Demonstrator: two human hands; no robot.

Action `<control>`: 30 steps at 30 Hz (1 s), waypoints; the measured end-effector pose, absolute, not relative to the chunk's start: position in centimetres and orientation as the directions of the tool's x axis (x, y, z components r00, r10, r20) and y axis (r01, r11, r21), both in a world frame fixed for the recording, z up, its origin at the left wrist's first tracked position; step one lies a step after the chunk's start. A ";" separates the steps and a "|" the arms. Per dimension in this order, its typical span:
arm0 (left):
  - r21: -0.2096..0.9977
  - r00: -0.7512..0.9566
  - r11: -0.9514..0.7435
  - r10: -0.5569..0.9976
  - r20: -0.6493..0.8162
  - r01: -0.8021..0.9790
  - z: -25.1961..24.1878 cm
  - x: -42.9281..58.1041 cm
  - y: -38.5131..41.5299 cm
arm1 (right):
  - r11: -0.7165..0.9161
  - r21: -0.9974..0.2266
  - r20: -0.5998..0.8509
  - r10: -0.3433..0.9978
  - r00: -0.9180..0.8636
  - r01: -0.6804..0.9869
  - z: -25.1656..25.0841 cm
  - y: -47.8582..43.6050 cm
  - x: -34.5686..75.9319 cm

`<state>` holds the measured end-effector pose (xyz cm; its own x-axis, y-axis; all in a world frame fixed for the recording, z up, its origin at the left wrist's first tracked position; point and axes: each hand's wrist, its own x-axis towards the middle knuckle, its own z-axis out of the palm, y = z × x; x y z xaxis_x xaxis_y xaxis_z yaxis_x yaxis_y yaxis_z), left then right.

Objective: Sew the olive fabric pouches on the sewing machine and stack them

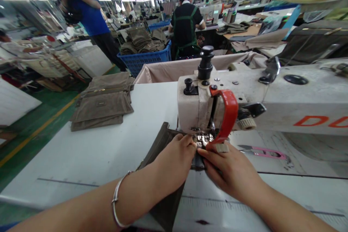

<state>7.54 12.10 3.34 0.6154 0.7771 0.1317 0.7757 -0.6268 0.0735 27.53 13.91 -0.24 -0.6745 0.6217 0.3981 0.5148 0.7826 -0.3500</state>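
A dark olive-brown fabric piece [166, 210] lies under the presser foot [202, 138] of a white sewing machine [261, 90]. My left hand [176, 159] is closed on the fabric just left of the foot, its fingers bunched together. On the other side, my right hand [231, 163] presses its fingers onto the fabric's edge, close to the needle area. The red guard [228, 116] on the machine head partly covers that spot. Pink thread snips [268, 152] rest on the machine bed to the right of my right hand.
Stacked brown fabric pieces [104, 105] lie at the table's left. Behind the machine is a pink cloth-lined bin [163, 72], with a blue crate [144, 61] of fabric beyond. One person [186, 25] sits ahead; another person [89, 7] stands at the left.
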 end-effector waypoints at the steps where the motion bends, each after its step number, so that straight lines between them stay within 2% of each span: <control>1: 0.114 0.595 -0.609 0.792 0.132 0.785 3.4 7.7 12.0 | 0.785 -0.351 0.392 0.618 -0.682 0.510 -0.3 13.9 27.5; 6: 0.337 0.508 -0.498 0.859 0.067 0.799 4.6 5.9 11.6 | 0.793 -0.361 0.396 0.607 -0.689 0.491 -0.3 14.1 27.6; 8: 0.358 0.356 -0.362 0.931 0.086 0.861 5.0 3.7 10.9 | 0.790 -0.368 0.415 0.612 -0.673 0.490 -0.2 14.1 27.7; 10: 0.302 0.139 -0.176 0.980 0.139 0.937 4.8 1.2 10.0 | 0.777 -0.378 0.405 0.628 -0.665 0.503 -0.1 13.9 27.5; 11: 0.293 0.047 -0.083 0.991 0.128 0.952 4.5 0.1 9.5 | 0.760 -0.396 0.381 0.646 -0.661 0.514 0.0 13.6 27.2; 13: 0.372 -0.063 0.051 0.998 0.019 0.927 3.8 -1.3 8.6 | 0.691 -0.498 0.325 0.709 -0.626 0.524 0.3 12.7 26.4; 15: 0.562 -0.138 0.163 0.987 -0.087 0.811 3.1 -1.5 7.7 | 0.515 -0.725 0.251 0.816 -0.521 0.457 0.5 11.5 25.1; 17: 0.805 -0.172 0.262 0.965 -0.200 0.533 2.7 -0.8 7.0 | 0.121 -0.974 0.046 0.932 -0.359 0.191 0.8 10.4 23.7; 18: 0.887 -0.156 0.307 0.950 -0.269 0.344 2.6 -0.3 6.7 | -0.092 -0.996 -0.091 0.948 -0.305 0.012 1.0 10.0 23.0; 19: 0.924 -0.111 0.349 0.936 -0.335 0.156 2.5 0.2 6.3 | -0.260 -0.955 -0.212 0.935 -0.285 -0.142 1.2 9.7 22.4; 21: 0.901 0.012 0.422 0.906 -0.423 -0.102 2.6 0.8 5.5 | -0.435 -0.849 -0.341 0.884 -0.319 -0.298 1.7 9.0 21.6; 23: 0.881 0.077 0.454 0.891 -0.448 -0.131 2.8 0.9 4.2 | -0.483 -0.825 -0.355 0.847 -0.396 -0.293 2.1 8.1 21.3; 24: 0.901 0.051 0.432 0.901 -0.430 -0.041 3.1 0.8 3.5 | -0.506 -0.812 -0.354 0.823 -0.443 -0.290 2.1 7.4 21.3; 25: 0.924 -0.023 0.362 0.932 -0.362 0.125 3.3 0.7 2.7 | -0.525 -0.805 -0.354 0.800 -0.484 -0.278 2.1 6.6 21.4; 26: 0.904 -0.101 0.239 0.971 -0.217 0.356 3.5 0.7 1.9 | -0.538 -0.806 -0.360 0.777 -0.517 -0.247 2.0 5.6 21.6; 27: 0.797 -0.113 0.076 0.994 -0.010 0.599 3.8 0.8 1.2 | -0.547 -0.813 -0.371 0.752 -0.544 -0.201 1.8 4.6 21.9; 28: 0.612 -0.020 -0.109 0.979 0.201 0.783 3.9 1.1 0.6 | -0.549 -0.823 -0.387 0.730 -0.563 -0.145 1.5 3.6 22.2; 29: 0.407 0.149 -0.295 0.924 0.353 0.864 4.0 1.7 0.0 | -0.548 -0.832 -0.410 0.709 -0.573 -0.083 1.2 2.6 22.6; 30: 0.247 0.336 -0.462 0.843 0.420 0.852 3.9 2.4 -0.4 | -0.543 -0.839 -0.435 0.694 -0.573 -0.020 0.9 1.7 23.1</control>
<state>2.41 -0.37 3.88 0.3355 0.8432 0.4201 0.8519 -0.4619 0.2468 23.11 1.70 0.89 -0.5730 0.6943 -0.4355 -0.0200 -0.5430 -0.8395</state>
